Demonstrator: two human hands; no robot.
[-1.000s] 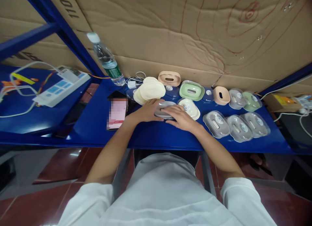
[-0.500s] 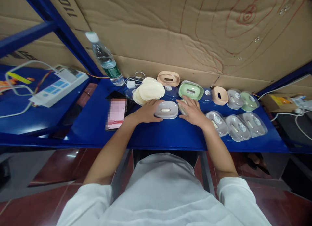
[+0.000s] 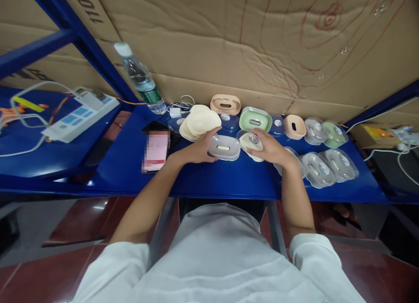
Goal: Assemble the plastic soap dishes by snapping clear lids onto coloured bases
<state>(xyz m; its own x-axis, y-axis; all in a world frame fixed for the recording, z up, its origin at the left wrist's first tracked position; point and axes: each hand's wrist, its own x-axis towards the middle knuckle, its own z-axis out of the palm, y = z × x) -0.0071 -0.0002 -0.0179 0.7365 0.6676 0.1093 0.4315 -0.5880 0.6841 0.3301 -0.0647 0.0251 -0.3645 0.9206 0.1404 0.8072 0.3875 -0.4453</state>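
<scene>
Reference: clock positions are read from the grey dish (image 3: 229,141), with 12 o'clock pointing away from the person. The grey dish sits on the blue table (image 3: 203,181), between the two hands.

The left hand (image 3: 199,148) is curved around the 9 o'clock end of the grey dish, thumb on the near side, fingers on the far side. Whether it grips firmly cannot be determined.

The right hand (image 3: 271,148) is at 3 o'clock. Its thumb and fingers are spread across the cream dish (image 3: 248,145), which carries a round label and lies just beside the grey dish. Whether this hand is clamped on the dish or merely touching it cannot be determined.

Surrounding items: cream oval pieces (image 3: 203,121), overlapping, at 11 o'clock; a peach dish (image 3: 218,103) at 12; a green dish (image 3: 263,120) near 2; three covered grey dishes (image 3: 322,174) between 3 and 4, the closest partly hidden by the right arm; a phone (image 3: 156,152) at 9; a water bottle (image 3: 145,87) near 10.
</scene>
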